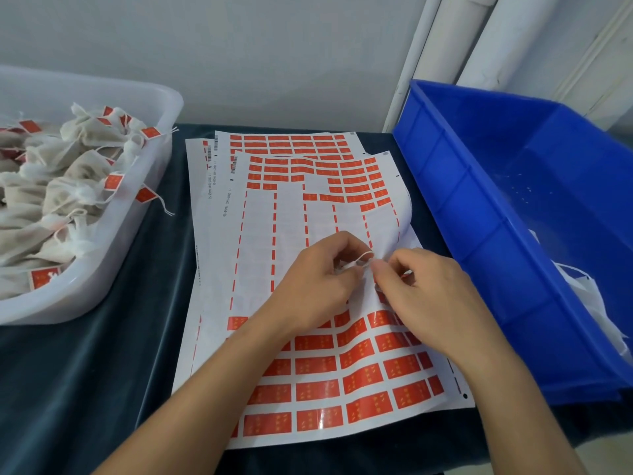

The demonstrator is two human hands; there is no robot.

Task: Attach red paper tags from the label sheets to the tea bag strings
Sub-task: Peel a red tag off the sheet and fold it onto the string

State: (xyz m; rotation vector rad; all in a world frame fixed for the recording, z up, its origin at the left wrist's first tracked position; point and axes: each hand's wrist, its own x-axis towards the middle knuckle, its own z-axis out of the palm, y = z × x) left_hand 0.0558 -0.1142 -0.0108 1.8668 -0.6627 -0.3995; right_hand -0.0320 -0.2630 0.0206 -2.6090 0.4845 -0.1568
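At the left of the dark counter stands a white tray heaped with tea bags that already carry red tags, and beside it in the middle lie the overlapping label sheets, the top one stripped of tags through its centre. Above that sheet the left hand has its fingers curled, pinching a loop of white string, while the right hand meets it with fingertips pressed together on the same string, a scrap of red just visible beneath. A blue bin holding a few untagged white bags sits at the right.
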